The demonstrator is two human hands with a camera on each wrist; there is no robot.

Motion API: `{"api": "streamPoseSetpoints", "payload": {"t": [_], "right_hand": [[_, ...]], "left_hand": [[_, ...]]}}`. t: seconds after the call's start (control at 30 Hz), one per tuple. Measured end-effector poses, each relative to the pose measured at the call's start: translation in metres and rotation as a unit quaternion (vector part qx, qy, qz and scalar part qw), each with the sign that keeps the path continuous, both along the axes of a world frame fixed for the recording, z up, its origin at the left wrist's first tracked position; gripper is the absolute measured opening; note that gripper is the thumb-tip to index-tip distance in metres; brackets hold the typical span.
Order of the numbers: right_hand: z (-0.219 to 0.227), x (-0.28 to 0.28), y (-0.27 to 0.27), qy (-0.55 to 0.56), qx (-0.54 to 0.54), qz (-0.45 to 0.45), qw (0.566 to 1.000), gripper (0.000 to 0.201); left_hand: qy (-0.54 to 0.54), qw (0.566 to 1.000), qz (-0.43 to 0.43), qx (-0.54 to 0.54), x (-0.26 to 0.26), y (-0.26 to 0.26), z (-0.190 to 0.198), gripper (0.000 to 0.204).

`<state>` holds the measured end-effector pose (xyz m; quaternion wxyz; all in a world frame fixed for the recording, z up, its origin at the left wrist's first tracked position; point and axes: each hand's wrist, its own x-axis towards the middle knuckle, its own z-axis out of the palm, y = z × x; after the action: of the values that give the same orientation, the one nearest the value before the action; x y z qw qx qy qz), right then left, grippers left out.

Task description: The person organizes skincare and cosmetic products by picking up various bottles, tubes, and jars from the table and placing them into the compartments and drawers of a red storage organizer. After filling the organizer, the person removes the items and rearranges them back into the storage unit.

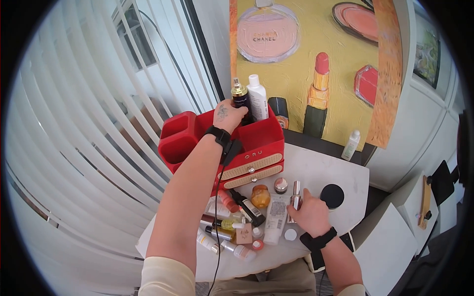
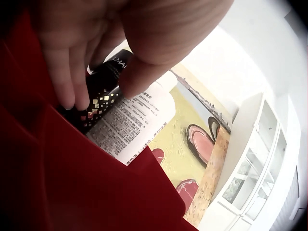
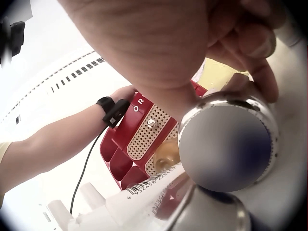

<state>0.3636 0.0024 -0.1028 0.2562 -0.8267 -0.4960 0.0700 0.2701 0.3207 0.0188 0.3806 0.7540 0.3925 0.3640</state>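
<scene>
In the head view my left hand point(image 1: 230, 116) grips a dark spray bottle point(image 1: 240, 98) with a gold collar, at the back of a red cosmetics organizer point(image 1: 264, 137). The left wrist view shows my fingers and thumb around its black body point(image 2: 98, 96), which has small gold squares. Beside it in the organizer stands a white bottle point(image 1: 257, 98) with printed text. Over the table, my right hand point(image 1: 312, 217) pinches a shiny silver-pink bottle point(image 1: 296, 193). Its round, mirror-like base point(image 3: 226, 149) faces the right wrist camera. A white tube point(image 1: 275, 219) lies right beside it.
Several cosmetics lie along the table's front, among them a black bottle point(image 1: 248, 209), an amber jar point(image 1: 260, 196) and a pump bottle point(image 1: 242, 252). A round black lid point(image 1: 332, 196) is to the right. Behind are a small white-capped bottle point(image 1: 351, 146) and a painting point(image 1: 296, 74).
</scene>
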Motion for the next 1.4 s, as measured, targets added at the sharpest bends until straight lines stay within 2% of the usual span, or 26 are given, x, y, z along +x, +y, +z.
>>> {"api": "streamPoseSetpoints", "payload": {"t": [0.03, 0.07, 0.27, 0.33, 0.37, 0.47, 0.53, 0.57, 0.63, 0.67, 0.73, 0.77, 0.8, 0.83, 0.9, 0.97, 1.03, 1.1, 1.13, 1.17, 1.27, 1.4], "right_hand": [[0.003, -0.001, 0.000, 0.003, -0.001, -0.003, 1.000, 0.042], [0.005, -0.002, 0.001, 0.000, 0.000, -0.001, 1.000, 0.042], [-0.002, -0.003, 0.009, -0.007, -0.021, -0.024, 0.999, 0.043], [-0.005, -0.001, 0.011, 0.000, -0.025, -0.032, 0.999, 0.042], [-0.004, -0.001, 0.010, -0.003, -0.026, -0.030, 0.999, 0.042], [0.004, 0.000, 0.003, -0.001, -0.020, -0.058, 0.998, 0.044], [0.019, 0.002, -0.007, 0.039, 0.096, -0.072, 0.992, 0.045], [0.030, 0.001, -0.011, 0.035, 0.097, -0.068, 0.992, 0.045], [0.054, 0.005, -0.011, 0.126, 0.188, -0.052, 0.973, 0.042], [0.059, 0.011, -0.007, 0.161, 0.235, -0.014, 0.959, 0.033], [0.089, 0.009, 0.006, 0.162, 0.248, -0.006, 0.955, 0.032], [0.103, 0.006, 0.015, 0.170, 0.261, 0.000, 0.950, 0.031], [0.112, 0.003, 0.027, 0.185, 0.300, 0.020, 0.935, 0.032], [0.124, -0.003, 0.040, 0.209, 0.323, 0.048, 0.922, 0.035], [0.144, -0.008, 0.070, 0.173, 0.345, 0.092, 0.918, 0.037], [0.148, -0.005, 0.108, 0.138, 0.357, 0.097, 0.919, 0.037], [0.150, -0.004, 0.143, 0.104, 0.364, 0.101, 0.920, 0.037], [0.150, -0.006, 0.172, 0.111, 0.338, 0.097, 0.929, 0.037], [0.151, -0.011, 0.185, 0.062, 0.342, 0.095, 0.933, 0.038], [0.152, -0.015, 0.192, 0.058, 0.340, 0.097, 0.934, 0.038], [0.148, -0.026, 0.218, -0.010, 0.254, 0.076, 0.964, 0.033], [0.140, -0.039, 0.242, -0.093, 0.241, 0.108, 0.960, 0.033]], "left_hand": [[0.024, 0.999, -0.013, -0.035, -0.003, -0.001, 0.001, 0.048], [0.021, 0.999, -0.012, -0.034, -0.005, 0.000, 0.001, 0.048], [0.043, 0.999, 0.008, 0.015, -0.025, -0.030, 0.014, 0.056], [-0.035, 0.998, -0.030, 0.039, -0.036, -0.048, 0.017, 0.052], [-0.038, 0.998, -0.028, 0.038, -0.047, -0.065, 0.025, 0.052], [-0.160, 0.981, -0.112, -0.003, -0.095, -0.123, 0.046, 0.049], [-0.238, 0.962, -0.123, -0.053, -0.132, -0.152, 0.044, 0.045], [-0.268, 0.953, -0.119, -0.073, -0.152, -0.161, 0.037, 0.044], [-0.348, 0.922, -0.096, -0.142, -0.189, -0.169, 0.012, 0.039], [-0.370, 0.908, -0.092, -0.171, -0.208, -0.169, -0.004, 0.037], [-0.401, 0.890, -0.089, -0.198, -0.241, -0.163, -0.038, 0.036], [-0.437, 0.865, -0.100, -0.226, -0.256, -0.159, -0.056, 0.035], [-0.471, 0.838, -0.112, -0.252, -0.269, -0.156, -0.072, 0.034], [-0.480, 0.834, -0.113, -0.248, -0.280, -0.155, -0.085, 0.034], [-0.524, 0.790, -0.154, -0.280, -0.296, -0.151, -0.109, 0.035], [-0.546, 0.775, -0.159, -0.276, -0.307, -0.147, -0.127, 0.037], [-0.600, 0.727, -0.160, -0.293, -0.312, -0.143, -0.138, 0.038], [-0.607, 0.716, -0.162, -0.305, -0.313, -0.145, -0.140, 0.039], [-0.606, 0.712, -0.165, -0.315, -0.312, -0.147, -0.140, 0.039], [-0.610, 0.709, -0.164, -0.315, -0.311, -0.147, -0.142, 0.039], [-0.601, 0.713, -0.153, -0.325, -0.307, -0.147, -0.144, 0.039], [-0.608, 0.702, -0.154, -0.337, -0.303, -0.146, -0.149, 0.039]]}}
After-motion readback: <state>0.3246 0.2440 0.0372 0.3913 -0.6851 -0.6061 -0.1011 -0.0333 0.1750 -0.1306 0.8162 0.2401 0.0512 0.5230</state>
